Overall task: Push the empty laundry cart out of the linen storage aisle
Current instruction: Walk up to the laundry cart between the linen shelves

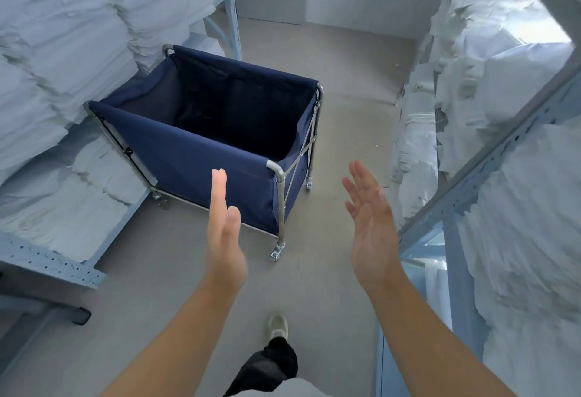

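The laundry cart (188, 157) is a navy fabric bin on a silver metal frame with small castor wheels. It stands on the aisle floor against the left shelving, and its inside is empty and dark. My left hand (224, 233) is held flat, fingers straight and together, in front of the cart's near side without gripping it. My right hand (371, 226) is open with fingers spread, over the floor to the right of the cart's near corner post (280, 195). Neither hand holds anything.
Metal shelves (47, 263) packed with stacked white linen line the left side. A second rack (465, 195) of white linen lines the right. The grey floor (345, 88) runs on to a wall at the far end. My shoe (277, 327) and dark trouser leg show below.
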Demonstrator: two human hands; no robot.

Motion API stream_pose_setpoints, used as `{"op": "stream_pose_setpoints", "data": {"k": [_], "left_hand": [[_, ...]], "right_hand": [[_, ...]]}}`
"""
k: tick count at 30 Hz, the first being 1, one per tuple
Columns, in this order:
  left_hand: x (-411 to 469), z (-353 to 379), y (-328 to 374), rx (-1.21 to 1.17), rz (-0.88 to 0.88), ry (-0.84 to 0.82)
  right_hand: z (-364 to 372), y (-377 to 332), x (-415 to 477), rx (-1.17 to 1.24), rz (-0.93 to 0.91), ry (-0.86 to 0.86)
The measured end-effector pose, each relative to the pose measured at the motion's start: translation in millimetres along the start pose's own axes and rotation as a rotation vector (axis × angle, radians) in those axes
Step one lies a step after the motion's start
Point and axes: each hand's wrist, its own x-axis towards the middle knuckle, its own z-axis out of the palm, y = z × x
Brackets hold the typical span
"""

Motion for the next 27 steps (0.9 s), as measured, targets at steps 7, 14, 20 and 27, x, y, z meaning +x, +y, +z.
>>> {"op": "stream_pose_setpoints", "data": {"k": [7,14,20,27], "left_hand": [[87.3,20.1,-14.8,-0.048,0.029,-0.016],[157.1,45.0,-22.4,-0.081,-0.042,-0.012],[205.2,79.2,-30.7,-0.050,-0.078,0.061],[252.7,135.1,-35.6,-0.023,-0.166,0.224]], "right_hand": [[16.1,2.0,91.8,0.004,-0.027,0.007],[15.2,10.2,167.9,0.002,-0.040,-0.010],[1.2,14.9,234.0,0.015,-0.032,-0.079],[-26.8,11.5,309.6,0.028,0.015,-0.186]]}}
